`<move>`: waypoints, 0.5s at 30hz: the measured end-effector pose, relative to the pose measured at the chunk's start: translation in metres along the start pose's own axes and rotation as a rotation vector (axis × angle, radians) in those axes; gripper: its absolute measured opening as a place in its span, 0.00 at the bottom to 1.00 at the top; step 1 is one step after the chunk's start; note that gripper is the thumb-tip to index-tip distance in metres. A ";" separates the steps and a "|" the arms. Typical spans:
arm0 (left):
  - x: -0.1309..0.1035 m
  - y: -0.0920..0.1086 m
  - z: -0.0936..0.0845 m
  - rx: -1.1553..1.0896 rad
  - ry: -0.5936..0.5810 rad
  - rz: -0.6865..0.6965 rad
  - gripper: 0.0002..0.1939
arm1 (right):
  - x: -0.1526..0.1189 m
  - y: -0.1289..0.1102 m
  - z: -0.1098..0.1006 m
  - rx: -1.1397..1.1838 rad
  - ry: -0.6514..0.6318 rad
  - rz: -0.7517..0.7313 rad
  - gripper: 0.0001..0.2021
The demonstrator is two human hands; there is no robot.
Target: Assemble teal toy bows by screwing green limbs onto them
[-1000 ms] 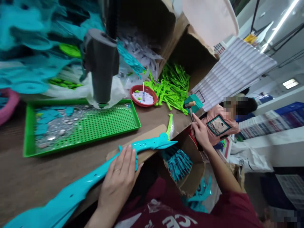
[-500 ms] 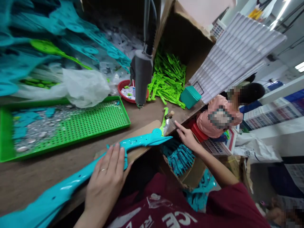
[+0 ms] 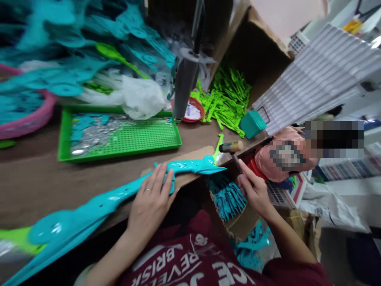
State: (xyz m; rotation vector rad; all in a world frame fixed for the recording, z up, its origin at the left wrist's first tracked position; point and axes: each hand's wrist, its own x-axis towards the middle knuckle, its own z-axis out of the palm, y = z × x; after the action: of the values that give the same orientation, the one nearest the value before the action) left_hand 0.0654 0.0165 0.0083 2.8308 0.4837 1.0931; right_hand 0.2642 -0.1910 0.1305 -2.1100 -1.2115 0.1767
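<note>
A long turquoise plastic part [image 3: 102, 202] lies lengthwise along the front of the worktable. My left hand [image 3: 151, 194] grips its narrow middle, fingers laid over the top and thumb at the near side. At the part's far end, beside its round disc, a lime-green plastic piece [image 3: 219, 143] sticks out. Another lime-green piece [image 3: 20, 238] shows at the near left end. My right hand [image 3: 253, 186] is closed around the handle of a small hammer [image 3: 230, 147]. The hammer head, with one pale face, is raised just beside the lime-green piece.
A green perforated tray [image 3: 149, 139] holds metal and turquoise bits. Above the table hangs a grey powered tool [image 3: 186, 83]. Lime-green parts [image 3: 229, 99] lie by a red basket [image 3: 193, 111] and a teal basket [image 3: 253, 124]. A carton [image 3: 241, 224] stands below; a person [image 3: 288, 157] sits right.
My right hand, whose index finger was stretched toward the hammer on the table, now holds the hammer raised. The view has shifted left; my left hand stays on the turquoise part.
</note>
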 end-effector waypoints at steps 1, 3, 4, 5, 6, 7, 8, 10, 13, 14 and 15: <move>-0.003 0.003 -0.001 0.025 0.023 -0.011 0.31 | 0.002 -0.008 0.000 0.024 0.005 -0.028 0.23; -0.010 0.012 -0.002 0.076 0.049 -0.024 0.27 | 0.014 -0.026 0.006 0.059 -0.068 -0.120 0.23; -0.014 0.018 -0.002 0.085 0.045 -0.027 0.25 | 0.024 -0.036 0.012 0.065 -0.149 -0.183 0.23; -0.018 0.023 0.000 0.087 0.036 -0.033 0.24 | 0.036 -0.048 0.021 0.071 -0.248 -0.260 0.23; -0.021 0.028 0.003 0.085 0.026 -0.050 0.24 | 0.049 -0.061 0.033 0.083 -0.354 -0.350 0.22; -0.023 0.031 0.006 0.086 0.024 -0.077 0.23 | 0.064 -0.075 0.046 0.099 -0.458 -0.444 0.23; -0.025 0.033 0.009 0.109 0.021 -0.111 0.22 | 0.078 -0.092 0.061 0.121 -0.550 -0.541 0.23; -0.028 0.033 0.013 0.170 0.017 -0.184 0.18 | 0.103 -0.128 0.094 0.185 -0.668 -0.698 0.23; -0.029 0.029 0.012 0.246 0.017 -0.237 0.17 | 0.130 -0.177 0.151 0.290 -0.678 -0.801 0.23; -0.029 0.028 0.010 0.260 0.019 -0.236 0.18 | 0.136 -0.190 0.172 0.314 -0.656 -0.812 0.23; -0.029 0.027 0.008 0.271 0.021 -0.229 0.20 | 0.141 -0.200 0.193 0.325 -0.638 -0.815 0.23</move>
State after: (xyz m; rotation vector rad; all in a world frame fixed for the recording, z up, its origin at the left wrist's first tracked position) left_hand 0.0571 -0.0179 -0.0116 2.8886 1.0006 1.0866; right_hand 0.1176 0.0838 0.1389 -1.1671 -2.1401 0.6455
